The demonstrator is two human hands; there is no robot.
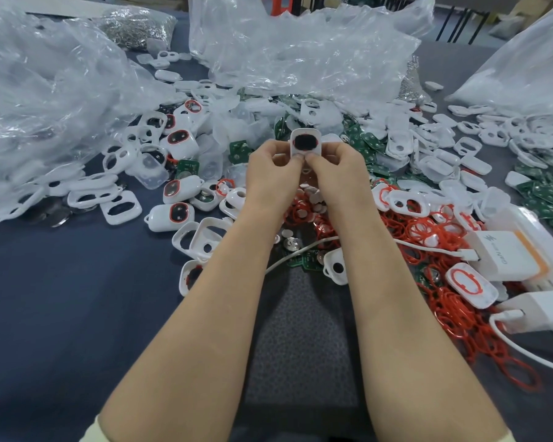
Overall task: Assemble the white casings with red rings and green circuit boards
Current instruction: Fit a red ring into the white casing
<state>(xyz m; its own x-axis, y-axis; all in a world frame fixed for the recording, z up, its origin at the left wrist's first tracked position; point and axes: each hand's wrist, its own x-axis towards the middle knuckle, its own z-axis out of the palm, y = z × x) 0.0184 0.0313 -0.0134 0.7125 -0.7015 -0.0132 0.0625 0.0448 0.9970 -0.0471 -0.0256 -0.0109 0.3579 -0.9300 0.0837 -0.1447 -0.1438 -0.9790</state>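
Observation:
I hold one white casing (305, 138) upright above the middle of the table, a red ring set round its dark oval window. My left hand (273, 169) grips its left side and my right hand (335, 169) grips its right side, both thumbs pressing on its lower front edge. Loose red rings (428, 231) lie in a heap to the right of my forearms. Green circuit boards (361, 135) are piled behind my hands, with more green circuit boards (546, 193) at the far right. Empty white casings (122, 207) and some with rings fitted (179, 140) are scattered to the left.
Crumpled clear plastic bags (45, 90) crowd the left and back of the dark blue table (61, 314). A white charger block (504, 255) with a white cable (300, 250) lies at the right. Small metal discs (310, 197) lie under my wrists. A bag of metal parts (134, 23) sits far back.

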